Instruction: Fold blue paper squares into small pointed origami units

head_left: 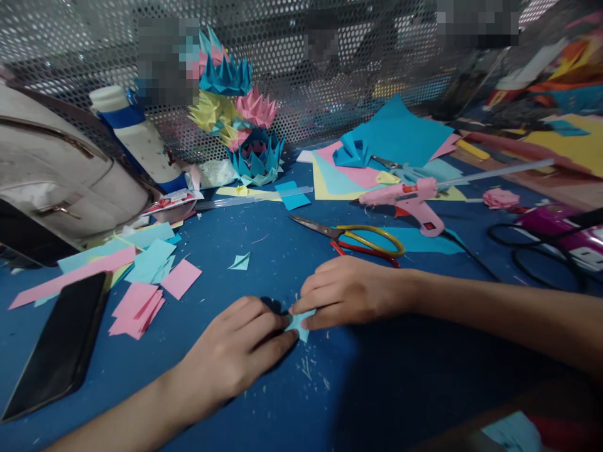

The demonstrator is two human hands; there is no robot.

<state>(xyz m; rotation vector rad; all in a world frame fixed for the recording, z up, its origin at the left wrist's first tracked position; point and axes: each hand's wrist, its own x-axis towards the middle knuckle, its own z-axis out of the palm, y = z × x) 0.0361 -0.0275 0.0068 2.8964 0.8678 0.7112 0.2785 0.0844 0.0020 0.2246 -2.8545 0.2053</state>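
Observation:
A small light-blue piece of paper lies on the blue table between my two hands, partly covered by fingers. My left hand grips its left edge with thumb and fingertips. From the right, my right hand presses the paper's upper right part with closed fingers. A small folded light-blue paper piece sits just beyond my left hand. Scissors with yellow and red handles rest right behind my right hand. To the left are pink paper squares and light-blue paper squares.
At the left lie a black phone and a pale bag, with a bottle behind. A folded-paper flower stack stands against the perforated metal panel. A pink glue gun trails its cord at right, near coloured sheets.

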